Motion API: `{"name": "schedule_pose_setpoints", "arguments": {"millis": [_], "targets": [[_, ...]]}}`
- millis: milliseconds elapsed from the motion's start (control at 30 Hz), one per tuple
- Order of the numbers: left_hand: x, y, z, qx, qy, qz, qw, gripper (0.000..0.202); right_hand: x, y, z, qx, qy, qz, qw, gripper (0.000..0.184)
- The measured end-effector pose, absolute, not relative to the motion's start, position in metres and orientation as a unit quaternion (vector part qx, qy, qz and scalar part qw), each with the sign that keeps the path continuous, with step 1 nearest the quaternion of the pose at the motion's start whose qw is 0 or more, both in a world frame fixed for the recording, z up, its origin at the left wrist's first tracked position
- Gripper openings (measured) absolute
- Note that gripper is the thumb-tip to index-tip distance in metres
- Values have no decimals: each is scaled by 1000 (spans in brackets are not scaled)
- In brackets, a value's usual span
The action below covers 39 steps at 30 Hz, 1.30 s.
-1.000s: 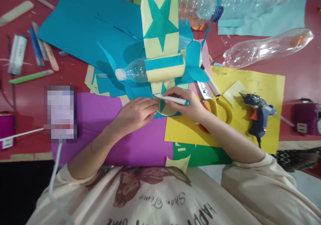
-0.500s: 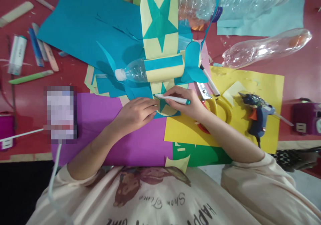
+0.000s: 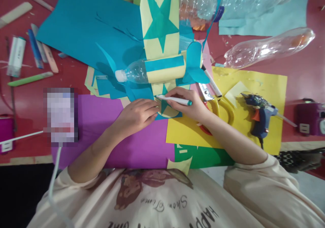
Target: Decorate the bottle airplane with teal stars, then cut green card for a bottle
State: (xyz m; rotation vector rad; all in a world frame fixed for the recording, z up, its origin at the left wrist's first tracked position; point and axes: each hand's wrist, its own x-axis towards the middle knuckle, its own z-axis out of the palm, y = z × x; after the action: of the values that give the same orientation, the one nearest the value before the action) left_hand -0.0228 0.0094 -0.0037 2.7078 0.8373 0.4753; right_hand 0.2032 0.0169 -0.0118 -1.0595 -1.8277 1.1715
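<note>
A plastic-bottle plane (image 3: 162, 68) with pale yellow paper wings and teal stars lies on the coloured sheets. My right hand (image 3: 189, 104) is closed on a white marker with a teal cap (image 3: 175, 100), its tip touching the near wing (image 3: 166, 109). My left hand (image 3: 138, 114) rests on the purple paper (image 3: 109, 133), its curled fingers pressing the edge of that near wing. The wing's lower part is hidden by both hands.
Yellow-handled scissors (image 3: 215, 102) and a blue glue gun (image 3: 259, 114) lie on the yellow sheet (image 3: 254, 82) to the right. Clear bottles (image 3: 266, 48) lie at the back right. Pens and sticks (image 3: 33, 55) are scattered at left. A blurred phone (image 3: 61, 114) sits at left.
The view has shifted very slightly; the marker tip has crept a little along the near wing. Both hands stay where they were.
</note>
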Motion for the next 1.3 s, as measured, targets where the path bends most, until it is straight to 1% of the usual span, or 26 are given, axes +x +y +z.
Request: {"name": "schedule_pose_setpoints", "arguments": {"millis": [200, 533, 800, 1033, 1300], "targets": [[-24, 9, -4, 931, 298, 146, 152, 31, 204, 16, -12, -413, -702, 462, 350, 22], [-23, 10, -3, 933, 297, 148, 139, 31, 205, 17, -12, -406, -696, 476, 353, 25], [-24, 9, -4, 931, 301, 140, 149, 31, 203, 16, -10, -421, -693, 457, 365, 28], [-23, 10, -4, 932, 294, 156, 141, 30, 205, 17, -12, -408, -692, 478, 355, 28], [-25, 10, -4, 931, 303, 139, 149, 31, 204, 16, -10, -431, -693, 453, 359, 34]]}}
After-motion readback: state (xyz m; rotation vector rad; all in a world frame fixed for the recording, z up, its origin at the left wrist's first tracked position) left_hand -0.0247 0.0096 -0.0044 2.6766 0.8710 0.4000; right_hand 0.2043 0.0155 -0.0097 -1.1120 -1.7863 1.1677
